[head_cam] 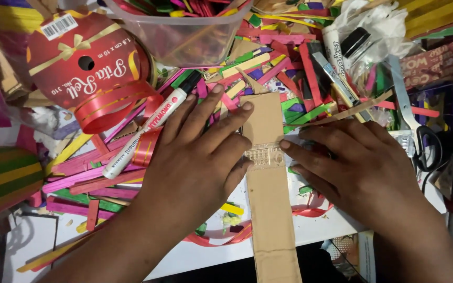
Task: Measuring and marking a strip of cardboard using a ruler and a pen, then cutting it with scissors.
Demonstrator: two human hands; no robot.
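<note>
Cardboard strip [268, 183] between both hands | left hand [197, 157] flat, pressing it | right hand [363, 167] flat, fingertips touching

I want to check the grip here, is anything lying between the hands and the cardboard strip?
Nothing visible does. The left hand and right hand both rest directly on the cardboard strip, flanking its creased middle. The marker lies off to the left, clear of it.

hands [200, 157] [357, 167] pressing cardboard strip [268, 199], craft sticks [90, 173]
</note>
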